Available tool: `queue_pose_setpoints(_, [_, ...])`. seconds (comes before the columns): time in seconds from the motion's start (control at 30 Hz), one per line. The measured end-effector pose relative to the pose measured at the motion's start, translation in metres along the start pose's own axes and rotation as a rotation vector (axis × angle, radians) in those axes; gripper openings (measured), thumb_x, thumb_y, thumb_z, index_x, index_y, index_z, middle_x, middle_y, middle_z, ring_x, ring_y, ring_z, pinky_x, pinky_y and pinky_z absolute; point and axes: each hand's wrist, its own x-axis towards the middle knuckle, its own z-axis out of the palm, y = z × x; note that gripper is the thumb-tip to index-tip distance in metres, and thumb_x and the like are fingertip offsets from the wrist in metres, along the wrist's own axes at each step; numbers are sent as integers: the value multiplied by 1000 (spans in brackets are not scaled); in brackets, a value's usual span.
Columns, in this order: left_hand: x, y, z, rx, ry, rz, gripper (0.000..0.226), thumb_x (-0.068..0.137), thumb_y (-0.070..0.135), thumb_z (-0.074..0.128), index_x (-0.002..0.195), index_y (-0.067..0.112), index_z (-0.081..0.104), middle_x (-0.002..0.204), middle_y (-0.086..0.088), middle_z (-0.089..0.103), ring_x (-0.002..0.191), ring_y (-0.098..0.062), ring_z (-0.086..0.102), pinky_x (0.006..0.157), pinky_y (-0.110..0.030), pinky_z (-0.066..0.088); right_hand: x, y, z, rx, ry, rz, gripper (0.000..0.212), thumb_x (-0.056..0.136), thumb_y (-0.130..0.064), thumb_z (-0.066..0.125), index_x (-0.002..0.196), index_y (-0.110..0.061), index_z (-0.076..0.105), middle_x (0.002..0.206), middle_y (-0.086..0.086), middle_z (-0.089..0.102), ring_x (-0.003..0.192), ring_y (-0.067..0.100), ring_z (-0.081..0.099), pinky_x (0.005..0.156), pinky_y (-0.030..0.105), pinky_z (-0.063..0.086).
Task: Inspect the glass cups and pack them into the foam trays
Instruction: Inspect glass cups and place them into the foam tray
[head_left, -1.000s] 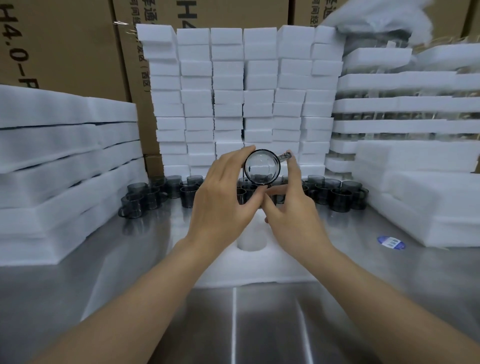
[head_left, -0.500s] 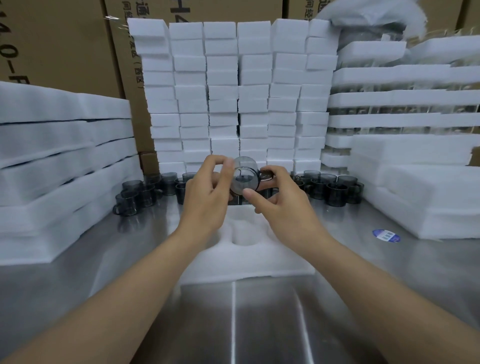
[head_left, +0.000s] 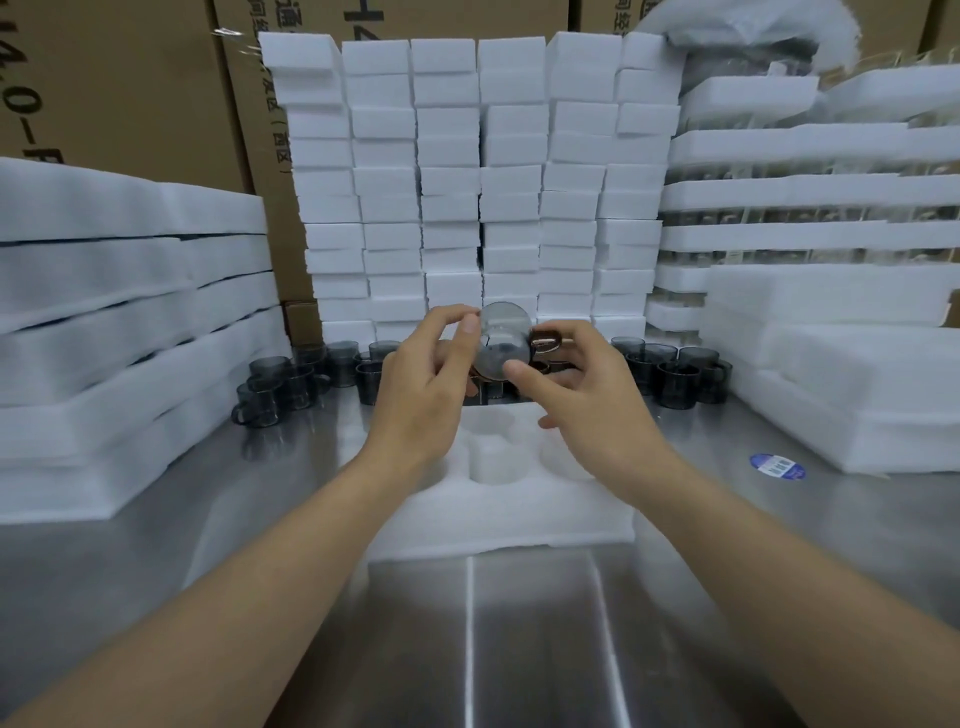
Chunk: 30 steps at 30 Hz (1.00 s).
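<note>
Brushed steel worktop (head_left: 519, 649) with soft reflected light and a blue sticker (head_left: 777, 465) at right; backdrop of brown cardboard cartons (head_left: 130, 88) bearing black printed lettering.

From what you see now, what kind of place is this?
Probably a factory packing station: stacked foam trays, cardboard cartons behind, and rows of glass cups on a steel table.

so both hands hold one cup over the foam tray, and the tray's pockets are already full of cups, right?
Not quite. Head view: both the left hand and right hand hold one cup over the foam tray, but the pockets that show are empty.
</note>
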Motion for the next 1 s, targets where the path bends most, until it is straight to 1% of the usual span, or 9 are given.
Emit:
queue_pose_setpoints(0.1, [0,-1,2,-8,-59,-9,34,99,65,52,121,40,59,79,6,74,69,-8,65,64,-22,47,-2,0,2,-47,35,-114,45,89,-18,84,121,-38,61,111,-22,66,87,8,72,75,29,57])
queue_pose_setpoints(0.2, [0,-4,5,-23,-90,23,33,96,63,58,123,43,57,87,1,77,72,-18,65,76,-46,59,-3,1,3,-122,26,-150,56,88,-15,83,131,-40,57,114,-29,63,93,3,71,73,11,50])
queue_pose_setpoints(0.27, [1,-5,5,-27,-92,44,29,99,59,57,124,44,57,86,-3,75,72,-20,64,81,-55,58,-3,2,3,-166,22,-127,57,88,-19,85,134,-39,57,122,-25,61,97,5,69,79,13,50])
queue_pose_setpoints(0.3, [0,-6,5,-33,-93,47,28,101,58,55,125,44,56,85,-4,75,73,-18,65,79,-54,59,-2,2,2,-184,25,-119,57,88,-21,86,134,-38,58,126,-23,60,99,6,68,85,19,52])
queue_pose_setpoints(0.43, [1,-10,5,21,-71,30,27,108,53,45,131,43,55,89,10,78,79,-6,71,68,-22,51,-5,-1,4,-247,91,-173,56,83,-30,88,132,-33,62,129,-16,56,109,2,59,98,31,52])
queue_pose_setpoints(0.53, [3,-13,4,70,-1,-1,27,109,49,41,131,45,55,98,14,74,92,-10,70,81,-38,54,-6,-1,5,-302,134,-252,54,80,-31,91,128,-30,65,133,-14,53,126,12,53,107,33,47])
queue_pose_setpoints(0.7, [2,-7,4,57,44,38,34,106,57,39,120,38,64,94,11,68,87,-19,65,77,-43,53,-7,-2,6,-398,147,-295,54,77,-23,89,126,-29,67,137,-15,50,133,13,43,107,9,28])
queue_pose_setpoints(0.8, [-2,-3,4,64,-37,98,37,105,55,45,108,28,70,94,8,73,89,-16,69,77,-36,55,-10,-5,7,-419,122,-301,56,75,-21,89,126,-27,67,140,-11,51,134,14,44,113,23,34])
queue_pose_setpoints(1.0, [-4,1,6,99,-213,108,45,93,68,57,115,34,76,114,16,67,114,-7,64,94,-32,50,-15,-13,8,-404,110,-316,50,76,-22,90,121,-24,70,134,-7,57,128,16,49,112,36,41])
